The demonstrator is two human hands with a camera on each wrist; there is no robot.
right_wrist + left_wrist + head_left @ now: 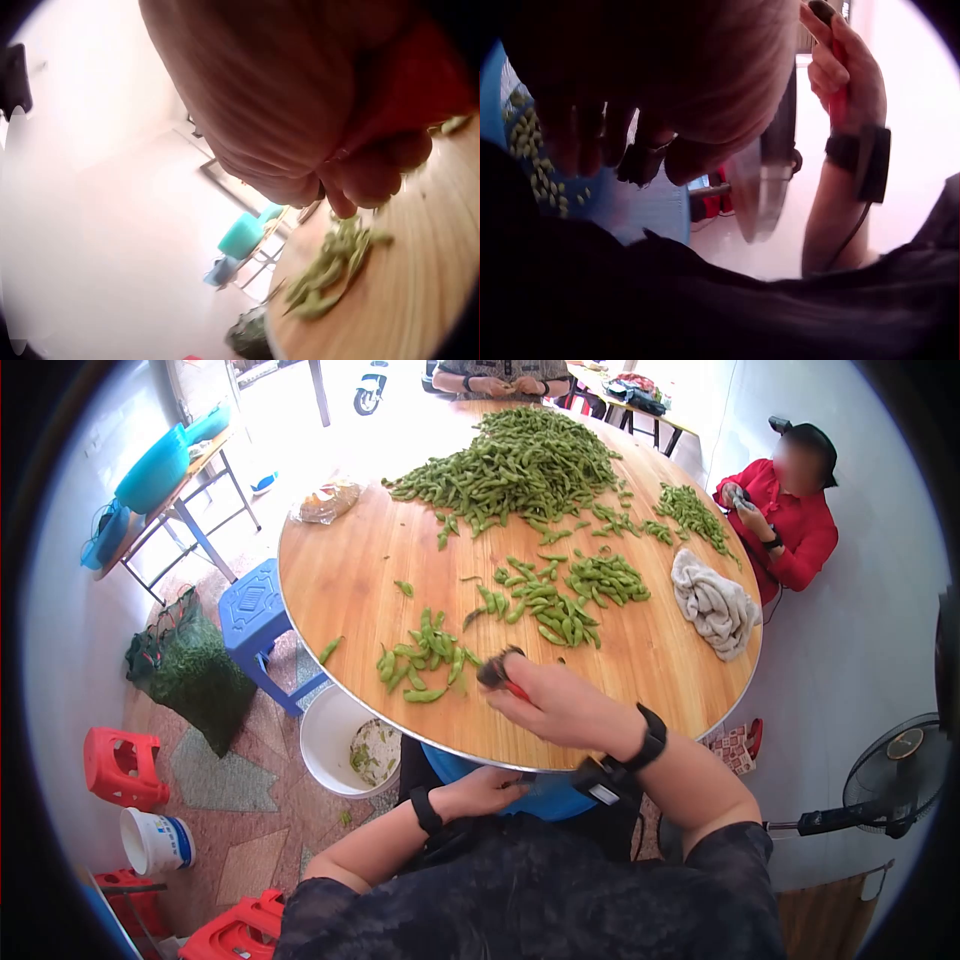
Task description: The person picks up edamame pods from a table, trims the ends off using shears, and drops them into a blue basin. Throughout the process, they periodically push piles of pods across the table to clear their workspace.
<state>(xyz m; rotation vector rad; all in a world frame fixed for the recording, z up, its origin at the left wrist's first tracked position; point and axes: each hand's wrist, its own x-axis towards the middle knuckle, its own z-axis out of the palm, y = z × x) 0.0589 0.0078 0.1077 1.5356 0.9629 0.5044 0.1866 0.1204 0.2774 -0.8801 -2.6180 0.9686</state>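
My right hand (550, 705) grips a red-handled tool (838, 101) above the near part of the round wooden table. Something dark shows at its fingertips, and the tool's working end is hidden. A small pile of green bean pods (425, 650) lies just left of that hand; more pods (565, 605) lie beyond it. Below the table edge, my left hand (485, 792) hangs over a blue basin (555, 795), its loose fingers pointing down. A dark, ragged covering (639, 161) shows at one fingertip. Shelled green beans (532, 142) lie in the basin.
A large heap of pods (520, 465) covers the table's far side, with a crumpled cloth (715, 605) at right. A white bucket (335, 745) and blue stool (255, 620) stand left, a fan (890, 780) right. Two people (800, 520) sit around the table.
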